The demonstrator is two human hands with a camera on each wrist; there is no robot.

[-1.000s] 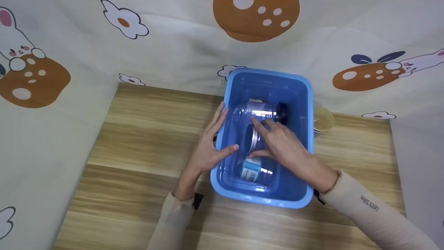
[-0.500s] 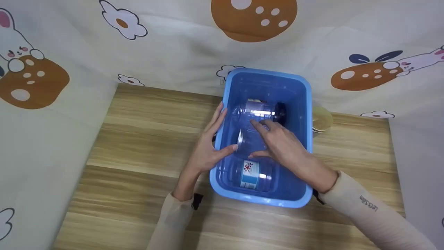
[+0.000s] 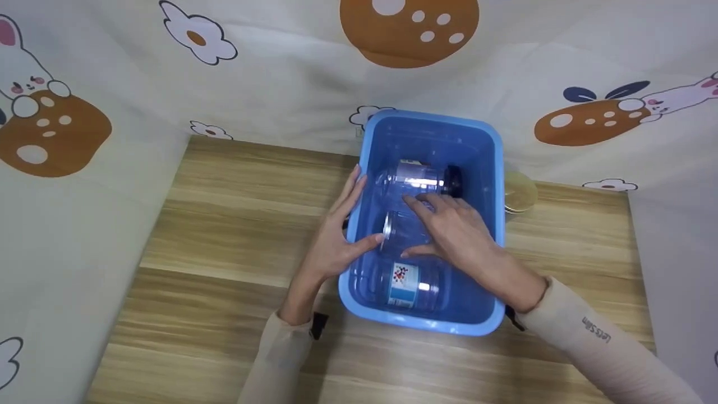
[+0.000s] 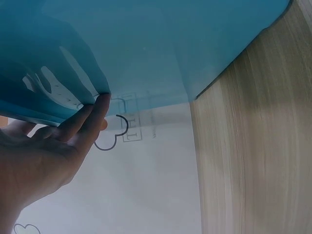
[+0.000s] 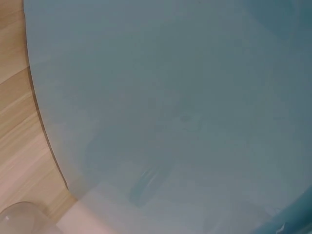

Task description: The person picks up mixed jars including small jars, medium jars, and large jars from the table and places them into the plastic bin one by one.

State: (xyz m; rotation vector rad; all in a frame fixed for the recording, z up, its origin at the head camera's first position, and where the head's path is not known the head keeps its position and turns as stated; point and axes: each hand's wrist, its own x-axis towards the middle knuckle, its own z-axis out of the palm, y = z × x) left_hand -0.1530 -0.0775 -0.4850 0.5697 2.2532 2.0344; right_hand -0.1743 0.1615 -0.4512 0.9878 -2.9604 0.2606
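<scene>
A blue plastic bin (image 3: 423, 325) holds three clear jars lying on their sides. The back jar (image 3: 412, 178) has a dark lid pointing right. The middle jar (image 3: 406, 230) has its silvery lid edge to the left. Nearest the front is a jar with a blue-and-white label (image 3: 404, 285). My left hand (image 3: 334, 241) holds the bin's left side, thumb inside, straight fingers against the outer wall. My right hand (image 3: 457, 230) is inside the bin over the middle jar, thumb and index finger spread apart. In the right wrist view the bin's wall hides that hand.
Behind the bin's right side stands a yellowish translucent round container (image 3: 520, 192) on the wood-grain surface (image 3: 241, 224). A white printed sheet (image 3: 286, 73) rises close behind the bin, and similar sheets bound both sides.
The middle jar drops from between my right thumb and fingers and lies lower, lid toward the left. The front jar shifts slightly forward, its label fully showing. Both hands stay nearly still.
</scene>
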